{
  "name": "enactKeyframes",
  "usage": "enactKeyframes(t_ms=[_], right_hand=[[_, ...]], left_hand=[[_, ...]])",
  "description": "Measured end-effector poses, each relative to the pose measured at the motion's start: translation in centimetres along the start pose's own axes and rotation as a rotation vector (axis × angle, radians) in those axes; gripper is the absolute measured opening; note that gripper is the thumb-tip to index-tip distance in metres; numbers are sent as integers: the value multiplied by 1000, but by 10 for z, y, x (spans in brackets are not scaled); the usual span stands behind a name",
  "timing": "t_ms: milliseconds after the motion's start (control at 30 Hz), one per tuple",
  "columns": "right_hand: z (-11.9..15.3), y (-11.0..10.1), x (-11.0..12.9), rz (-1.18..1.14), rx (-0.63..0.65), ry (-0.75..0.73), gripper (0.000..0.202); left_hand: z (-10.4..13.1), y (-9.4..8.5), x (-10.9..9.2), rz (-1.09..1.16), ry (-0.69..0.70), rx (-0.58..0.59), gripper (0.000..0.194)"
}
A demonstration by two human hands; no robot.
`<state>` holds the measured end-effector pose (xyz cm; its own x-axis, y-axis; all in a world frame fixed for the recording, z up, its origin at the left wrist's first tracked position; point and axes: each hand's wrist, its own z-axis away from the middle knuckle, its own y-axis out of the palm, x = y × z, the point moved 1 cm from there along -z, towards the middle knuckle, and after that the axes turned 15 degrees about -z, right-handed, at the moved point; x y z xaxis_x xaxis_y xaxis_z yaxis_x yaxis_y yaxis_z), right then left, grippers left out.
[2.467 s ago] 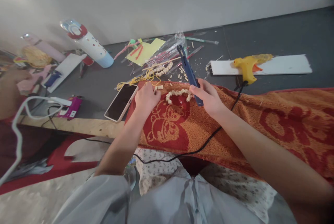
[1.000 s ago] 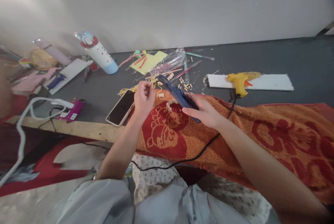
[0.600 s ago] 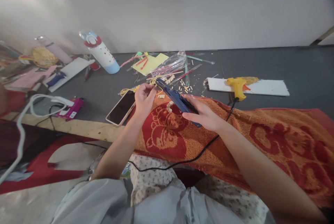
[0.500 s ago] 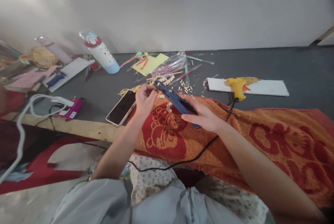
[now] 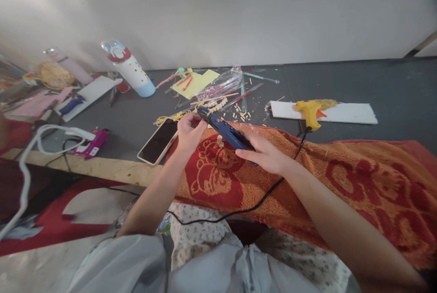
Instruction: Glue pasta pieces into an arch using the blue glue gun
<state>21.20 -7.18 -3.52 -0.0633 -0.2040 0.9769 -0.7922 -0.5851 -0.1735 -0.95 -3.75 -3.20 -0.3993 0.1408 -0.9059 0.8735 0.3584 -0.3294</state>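
Observation:
A dark blue plier-like tool slants over the orange and red towel, its head toward the upper left. My right hand is wrapped round its handles. At the tool's head, the fingers of my left hand are pinched together; what they hold is too small to make out. Beneath the tool, a small pale cluster of pieces rests on the towel. Just behind lie a string of pale pieces and several loose bits on the dark table.
A phone lies left of my left hand. Farther left are a bottle and a purple power adapter. A yellow glue gun rests on a white strip, its black cable crossing the towel.
The tool's head has shifted slightly left, closer over my left fingertips. My right hand has moved slightly left with the handles, still gripping them.

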Motion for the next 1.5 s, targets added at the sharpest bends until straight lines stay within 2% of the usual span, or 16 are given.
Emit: enactKeyframes(t_ms=[200,333,467,733,1267,1500], right_hand=[[0,1,1,-5,13,9,55],[-1,1,0,16,27,24,62],[-1,0,-1,35,26,29,60],[1,-1,1,91,13,-1,61],[1,-1,1,79,7,18,51],[0,-1,2,53,3,51,44]], left_hand=[[1,1,0,42,-21,17,13],[1,1,-1,63,-48,34,18],[2,1,-3,82,-49,43,24],[3,2,-5,170,-117,66,22],[2,1,-3,147,-105,53,21],[-1,-2,1,71,-36,21,19]])
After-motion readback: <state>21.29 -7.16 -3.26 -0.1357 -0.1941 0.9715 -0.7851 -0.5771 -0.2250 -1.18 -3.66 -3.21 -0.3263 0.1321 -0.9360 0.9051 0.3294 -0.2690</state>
